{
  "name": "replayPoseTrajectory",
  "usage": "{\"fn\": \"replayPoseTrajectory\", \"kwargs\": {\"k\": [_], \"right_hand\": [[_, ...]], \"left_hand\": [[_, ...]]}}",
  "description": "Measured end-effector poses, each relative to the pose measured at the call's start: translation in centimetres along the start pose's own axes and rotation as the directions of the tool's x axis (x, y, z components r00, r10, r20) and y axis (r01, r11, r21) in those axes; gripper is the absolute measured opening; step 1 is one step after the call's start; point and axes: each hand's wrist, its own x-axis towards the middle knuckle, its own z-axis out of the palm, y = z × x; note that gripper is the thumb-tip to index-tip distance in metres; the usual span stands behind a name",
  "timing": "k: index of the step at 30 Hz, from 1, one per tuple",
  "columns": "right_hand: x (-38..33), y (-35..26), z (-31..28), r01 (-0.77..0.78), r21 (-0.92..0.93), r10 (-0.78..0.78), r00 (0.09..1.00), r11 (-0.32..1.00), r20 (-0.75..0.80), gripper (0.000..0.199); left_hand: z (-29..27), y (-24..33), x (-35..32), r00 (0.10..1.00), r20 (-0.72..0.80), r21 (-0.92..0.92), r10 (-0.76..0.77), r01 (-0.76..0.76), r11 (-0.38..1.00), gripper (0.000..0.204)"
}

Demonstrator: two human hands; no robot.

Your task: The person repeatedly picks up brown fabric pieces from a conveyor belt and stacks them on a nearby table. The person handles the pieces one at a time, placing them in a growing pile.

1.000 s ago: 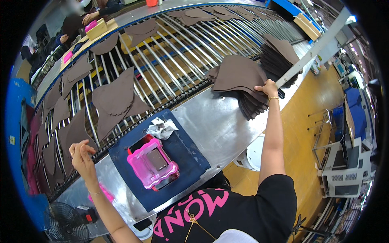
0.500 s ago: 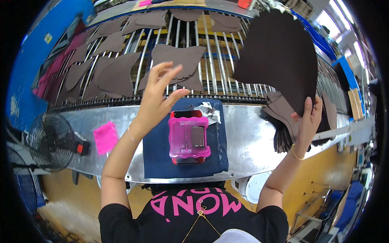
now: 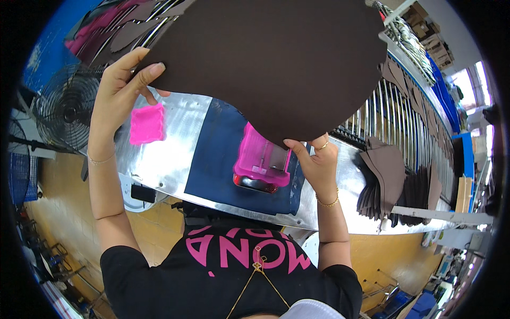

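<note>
A large dark brown cut panel (image 3: 276,69), which looks like fabric or thin leather, is held up in front of me and hides much of the area behind it. My left hand (image 3: 117,98) is closed on its left corner, with thumb and fingers pinching. The panel's lower edge is gripped by my right hand (image 3: 320,165), thumb on the near face. Below it, partly covered, sits a pink roller tray (image 3: 249,159) with a roller in it, above a red and black base (image 3: 255,184). These stand on a dark blue mat (image 3: 212,170).
A pink cloth-like square (image 3: 147,124) lies on the metal table (image 3: 172,146), near a black fan (image 3: 69,111). Stacked brown panels (image 3: 382,170) rest at the table's right. Behind runs a roller rack (image 3: 393,111) carrying more brown pieces. A white bar (image 3: 441,215) crosses at right.
The panel has swung leftward and now spreads across the upper middle. My left hand, open before, has moved left and taken its corner. My right hand has moved left and down with the panel.
</note>
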Motion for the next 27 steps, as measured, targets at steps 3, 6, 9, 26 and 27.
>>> {"fn": "replayPoseTrajectory", "kwargs": {"k": [3,6,9,26,27], "right_hand": [[0.0,0.1,0.2,0.143,-0.123,-0.142,0.99,0.982,0.02,0.011],[-1.1,0.8,-0.6,0.15,-0.224,-0.146,0.989,0.963,0.035,0.009],[-3.7,2.6,-2.6,0.08,-0.292,-0.072,0.997,0.953,0.041,0.008],[-14.7,1.7,-19.7,-0.474,-0.142,0.265,0.688,0.869,-0.676,0.016],[-14.1,0.4,-21.4,-0.572,-0.258,0.26,0.669,0.779,-0.697,0.017]], "left_hand": [[-0.4,0.2,-1.3,0.998,0.061,0.018,-0.018,0.017,1.0,0.019],[-0.2,-2.0,-2.2,0.986,0.103,-0.006,-0.132,0.133,0.991,0.016],[2.6,-1.1,-3.0,0.935,0.188,0.062,-0.302,0.296,0.953,0.009],[20.9,1.4,1.4,0.619,0.63,-0.044,0.469,-0.574,0.817,0.021],[22.2,1.7,3.2,0.608,0.565,-0.179,0.557,-0.569,0.803,0.025]]}}
